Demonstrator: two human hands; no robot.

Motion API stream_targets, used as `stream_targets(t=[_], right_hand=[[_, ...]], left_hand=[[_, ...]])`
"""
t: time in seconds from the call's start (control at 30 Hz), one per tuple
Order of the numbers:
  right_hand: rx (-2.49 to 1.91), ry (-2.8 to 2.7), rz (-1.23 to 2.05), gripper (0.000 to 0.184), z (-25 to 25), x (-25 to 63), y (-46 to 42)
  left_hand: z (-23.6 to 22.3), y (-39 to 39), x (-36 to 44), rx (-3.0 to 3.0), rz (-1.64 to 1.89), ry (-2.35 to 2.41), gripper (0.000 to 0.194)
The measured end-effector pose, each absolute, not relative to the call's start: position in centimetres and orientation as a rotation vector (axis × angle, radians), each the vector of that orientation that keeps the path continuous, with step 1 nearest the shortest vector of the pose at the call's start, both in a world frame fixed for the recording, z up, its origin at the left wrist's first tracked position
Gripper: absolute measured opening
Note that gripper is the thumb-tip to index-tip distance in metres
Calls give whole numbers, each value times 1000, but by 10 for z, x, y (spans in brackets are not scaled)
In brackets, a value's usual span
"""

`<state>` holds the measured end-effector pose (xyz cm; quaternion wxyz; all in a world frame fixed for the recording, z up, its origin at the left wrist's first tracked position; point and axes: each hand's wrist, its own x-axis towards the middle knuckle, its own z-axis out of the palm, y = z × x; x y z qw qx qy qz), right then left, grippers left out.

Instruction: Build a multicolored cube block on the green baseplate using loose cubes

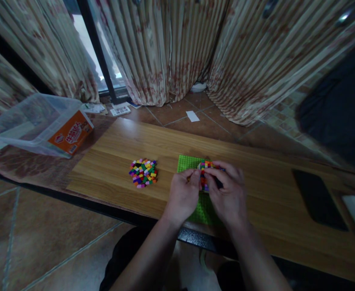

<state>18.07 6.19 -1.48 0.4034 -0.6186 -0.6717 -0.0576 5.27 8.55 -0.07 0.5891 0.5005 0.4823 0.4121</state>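
A bright green studded baseplate lies on the wooden board in front of me. On it stands a block built of many-coloured toy bricks, partly covered by my fingers. My left hand is closed at the block's left side, thumb and fingers pinched together at its face. From the right, my right hand curls round the block with its fingertips against it. Whether a loose brick sits between the fingertips is hidden. To the left is a loose pile of small coloured bricks.
A clear plastic bin with an orange label stands at the far left. A dark flat panel lies on the right of the wooden board. Patterned curtains hang behind, and a white paper lies on the tiled floor.
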Motion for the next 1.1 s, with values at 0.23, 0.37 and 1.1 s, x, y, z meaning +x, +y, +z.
stream_targets(t=[0.23, 0.37, 1.1], right_hand=[[-1565, -1742, -117, 22, -15, 180, 57], [-1607, -1716, -118, 22, -15, 178, 56], [-1378, -1482, 9, 16, 10, 166, 42]], left_hand=[[2, 83, 53, 1143, 968, 1116, 31], [2, 83, 53, 1131, 979, 1110, 32], [30, 95, 43, -163, 1118, 581, 23]])
